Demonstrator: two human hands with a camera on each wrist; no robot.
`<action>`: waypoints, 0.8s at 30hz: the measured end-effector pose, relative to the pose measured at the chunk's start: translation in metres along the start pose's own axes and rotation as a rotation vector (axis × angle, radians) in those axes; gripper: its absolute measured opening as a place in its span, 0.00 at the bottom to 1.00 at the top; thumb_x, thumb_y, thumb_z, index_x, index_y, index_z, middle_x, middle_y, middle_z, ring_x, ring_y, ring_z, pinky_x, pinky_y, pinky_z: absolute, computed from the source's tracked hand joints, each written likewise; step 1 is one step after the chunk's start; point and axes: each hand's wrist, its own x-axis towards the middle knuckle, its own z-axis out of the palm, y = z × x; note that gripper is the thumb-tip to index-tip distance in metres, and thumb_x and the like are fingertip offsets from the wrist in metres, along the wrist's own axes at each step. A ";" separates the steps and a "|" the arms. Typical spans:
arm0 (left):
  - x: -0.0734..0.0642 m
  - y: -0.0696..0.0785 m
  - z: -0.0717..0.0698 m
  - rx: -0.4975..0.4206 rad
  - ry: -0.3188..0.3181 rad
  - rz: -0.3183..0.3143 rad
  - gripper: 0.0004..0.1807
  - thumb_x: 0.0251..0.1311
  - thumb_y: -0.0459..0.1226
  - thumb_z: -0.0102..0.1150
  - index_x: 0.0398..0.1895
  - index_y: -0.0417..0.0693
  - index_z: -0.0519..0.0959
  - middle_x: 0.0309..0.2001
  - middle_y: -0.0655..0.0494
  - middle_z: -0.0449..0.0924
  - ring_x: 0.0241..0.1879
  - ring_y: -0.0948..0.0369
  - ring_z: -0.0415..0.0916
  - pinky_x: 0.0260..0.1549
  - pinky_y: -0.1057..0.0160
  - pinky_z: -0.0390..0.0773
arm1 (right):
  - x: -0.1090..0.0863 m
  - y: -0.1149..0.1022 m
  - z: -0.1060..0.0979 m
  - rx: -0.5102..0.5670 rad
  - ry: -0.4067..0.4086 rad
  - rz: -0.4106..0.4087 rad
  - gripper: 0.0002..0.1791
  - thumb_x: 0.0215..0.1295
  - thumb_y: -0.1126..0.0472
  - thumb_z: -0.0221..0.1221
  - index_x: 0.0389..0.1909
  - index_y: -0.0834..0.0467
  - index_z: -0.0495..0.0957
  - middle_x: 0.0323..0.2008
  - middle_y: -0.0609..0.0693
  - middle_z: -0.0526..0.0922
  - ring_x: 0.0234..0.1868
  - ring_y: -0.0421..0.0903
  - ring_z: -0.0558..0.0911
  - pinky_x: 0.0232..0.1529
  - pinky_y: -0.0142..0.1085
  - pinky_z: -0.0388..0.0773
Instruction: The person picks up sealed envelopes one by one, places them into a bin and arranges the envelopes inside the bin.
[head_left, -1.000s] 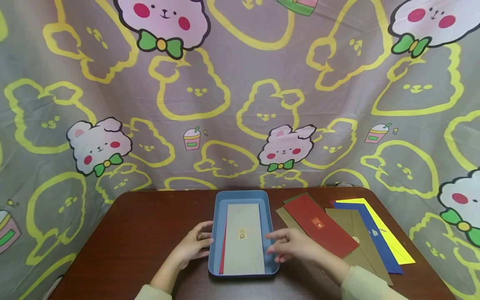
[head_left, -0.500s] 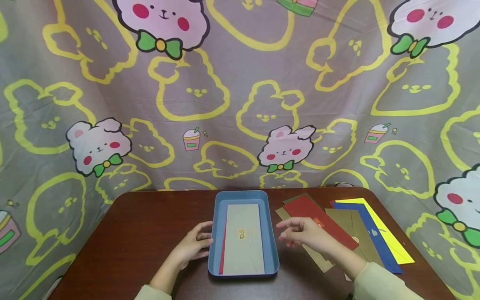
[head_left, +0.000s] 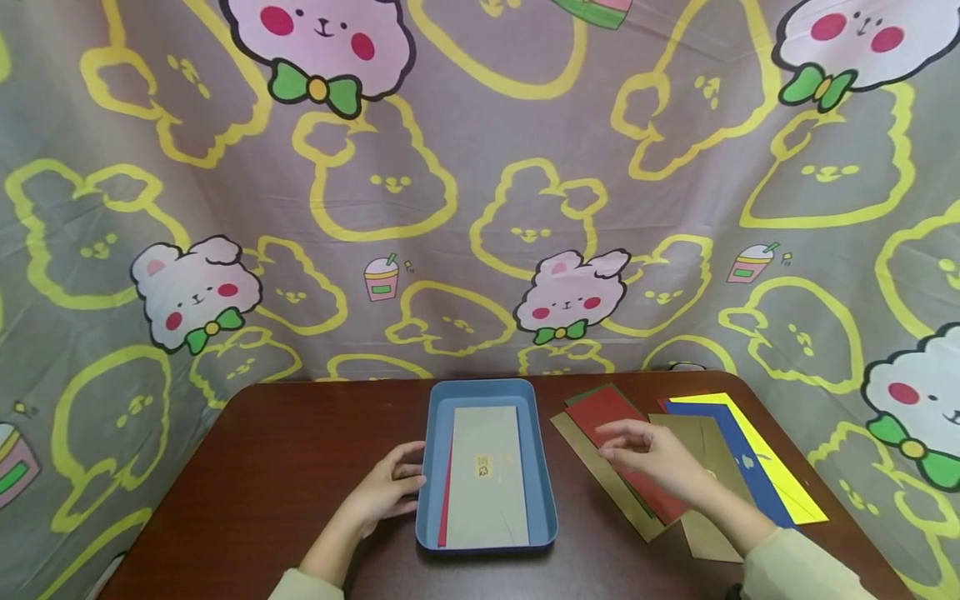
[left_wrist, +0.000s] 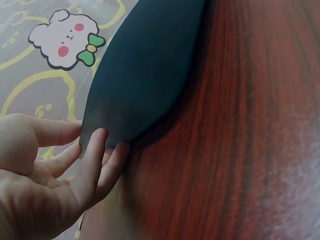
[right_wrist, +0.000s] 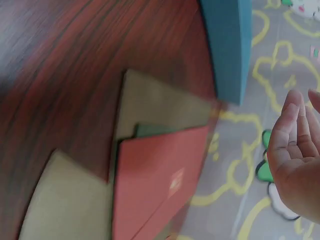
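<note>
My left hand (head_left: 386, 492) rests its fingertips against the left side of a blue tray (head_left: 487, 393); the left wrist view shows them spread along the tray's dark outer wall (left_wrist: 145, 70). Inside the tray lies a pale grey envelope (head_left: 487, 483) with a small gold label, over a red one (head_left: 445, 517) whose left edge peeks out. Loosely bent and holding nothing, my right hand (head_left: 660, 458) hovers over a red envelope (right_wrist: 160, 175) and hides part of it. A green envelope (right_wrist: 155, 130) and a tan envelope (right_wrist: 160, 97) lie beneath that one.
Right of the red pile, another tan envelope (head_left: 701, 437), a blue one (head_left: 738, 442) and a yellow one (head_left: 798, 496) overlap in a fan. The brown wooden table (head_left: 300, 433) ends at the back against a cartoon-printed curtain (head_left: 450, 208).
My right hand has moved right, from the tray's right edge to above the red envelope. The left hand stays at the tray, and the envelopes inside have not moved.
</note>
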 end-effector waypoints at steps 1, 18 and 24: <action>0.000 0.000 0.000 -0.002 0.001 0.000 0.31 0.72 0.28 0.57 0.75 0.39 0.60 0.59 0.33 0.75 0.49 0.48 0.81 0.42 0.46 0.84 | -0.001 0.003 -0.003 -0.014 0.011 -0.005 0.21 0.72 0.64 0.62 0.61 0.70 0.76 0.43 0.61 0.86 0.41 0.46 0.85 0.39 0.38 0.82; 0.000 -0.003 0.001 0.004 0.021 -0.012 0.30 0.72 0.28 0.57 0.75 0.40 0.61 0.59 0.34 0.76 0.49 0.49 0.81 0.42 0.47 0.84 | -0.015 0.048 -0.045 -0.425 0.218 0.099 0.23 0.62 0.60 0.72 0.54 0.69 0.81 0.38 0.53 0.88 0.39 0.48 0.87 0.38 0.40 0.81; 0.001 -0.003 0.000 0.002 0.017 -0.006 0.31 0.72 0.28 0.57 0.75 0.40 0.61 0.59 0.34 0.75 0.49 0.49 0.80 0.43 0.46 0.84 | -0.018 0.055 -0.055 -0.551 0.217 0.195 0.26 0.61 0.58 0.73 0.54 0.70 0.80 0.37 0.54 0.88 0.40 0.55 0.87 0.38 0.50 0.80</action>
